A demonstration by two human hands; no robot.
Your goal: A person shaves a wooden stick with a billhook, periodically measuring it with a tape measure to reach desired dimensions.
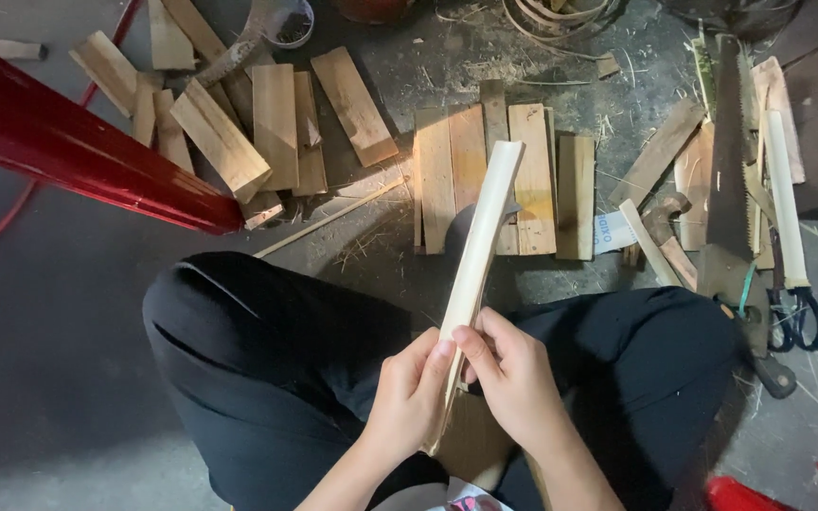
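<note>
Across the far part of the grey concrete floor (40,312) lie scattered short pale wooden boards (499,180), with a long-toothed hand saw (736,189) at the right and a glossy red pole (78,151) slanting in from the left. Over the black-trousered knees, a long pale split strip of bamboo (480,255) rises away from the person. The left hand (409,397) and right hand (513,378) are both clasped around its near end; it looks light, stiff and splintery-edged, best gripped on the smooth faces.
</note>
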